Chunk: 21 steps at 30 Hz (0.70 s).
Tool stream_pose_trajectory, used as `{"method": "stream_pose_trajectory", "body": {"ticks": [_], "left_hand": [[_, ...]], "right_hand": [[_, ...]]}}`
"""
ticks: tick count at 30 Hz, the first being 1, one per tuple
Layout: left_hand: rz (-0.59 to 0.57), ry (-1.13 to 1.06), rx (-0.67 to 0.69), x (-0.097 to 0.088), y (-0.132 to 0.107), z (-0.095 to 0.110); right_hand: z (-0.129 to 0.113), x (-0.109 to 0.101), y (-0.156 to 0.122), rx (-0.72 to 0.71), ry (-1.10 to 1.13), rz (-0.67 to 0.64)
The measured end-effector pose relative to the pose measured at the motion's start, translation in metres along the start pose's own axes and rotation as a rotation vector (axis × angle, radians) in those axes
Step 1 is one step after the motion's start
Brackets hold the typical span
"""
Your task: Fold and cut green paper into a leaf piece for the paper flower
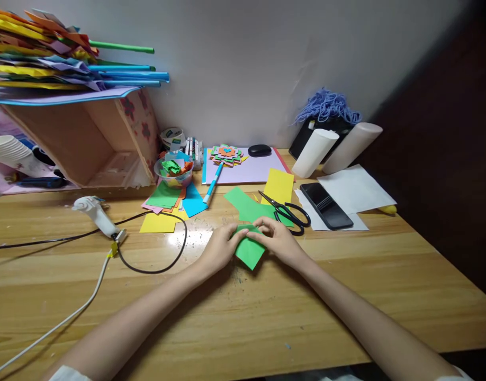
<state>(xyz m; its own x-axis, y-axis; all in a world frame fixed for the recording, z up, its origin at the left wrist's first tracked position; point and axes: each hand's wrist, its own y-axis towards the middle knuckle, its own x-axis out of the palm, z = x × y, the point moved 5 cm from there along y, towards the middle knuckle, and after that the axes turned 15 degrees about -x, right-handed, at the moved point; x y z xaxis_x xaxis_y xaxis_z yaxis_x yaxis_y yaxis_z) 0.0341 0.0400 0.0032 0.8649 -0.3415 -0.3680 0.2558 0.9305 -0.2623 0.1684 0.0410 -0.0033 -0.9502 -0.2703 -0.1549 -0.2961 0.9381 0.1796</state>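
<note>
A small green sheet of paper (251, 254) is held between my two hands just above the wooden table, one corner pointing toward me. My left hand (223, 246) pinches its upper left side, with the thumb lying on top. From the right, my right hand (280, 241) grips it with thumb and curled fingers, and the two thumbs meet near the upper middle. Just beyond the hands lie a larger cut green paper piece (243, 203) and black-handled scissors (286, 211), whose blades point to the upper left. Fingers hide part of the held sheet's upper edge.
At left, a glue gun (96, 214) trails a black cable and a white cord. A bowl of paper scraps (174, 172), a layered paper flower (226, 154) and a blue marker (213, 182) stand farther back. A phone (326, 205) lies on white paper at right.
</note>
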Motion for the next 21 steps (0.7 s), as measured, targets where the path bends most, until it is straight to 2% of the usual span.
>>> {"method": "stream_pose_trajectory", "body": {"ticks": [5, 10, 13, 16, 19, 21], "left_hand": [[-0.006, 0.011, 0.025, 0.006, 0.0, -0.005], [-0.053, 0.108, 0.044, 0.006, 0.002, -0.005], [-0.087, 0.103, 0.083, 0.006, 0.002, -0.003], [-0.125, -0.019, 0.069, 0.007, 0.005, -0.004], [-0.093, -0.258, -0.067, 0.004, 0.012, -0.011], [-0.033, -0.427, -0.156, 0.0, 0.016, -0.017]], "right_hand": [[0.002, -0.001, -0.003, -0.031, -0.048, 0.001], [0.0, 0.002, -0.003, -0.052, -0.031, -0.092], [-0.002, -0.002, -0.004, -0.062, -0.064, -0.041], [0.001, -0.005, -0.006, 0.01, -0.033, 0.016], [0.004, -0.01, -0.007, 0.07, 0.061, 0.081], [0.004, -0.01, -0.006, 0.074, 0.084, 0.061]]}}
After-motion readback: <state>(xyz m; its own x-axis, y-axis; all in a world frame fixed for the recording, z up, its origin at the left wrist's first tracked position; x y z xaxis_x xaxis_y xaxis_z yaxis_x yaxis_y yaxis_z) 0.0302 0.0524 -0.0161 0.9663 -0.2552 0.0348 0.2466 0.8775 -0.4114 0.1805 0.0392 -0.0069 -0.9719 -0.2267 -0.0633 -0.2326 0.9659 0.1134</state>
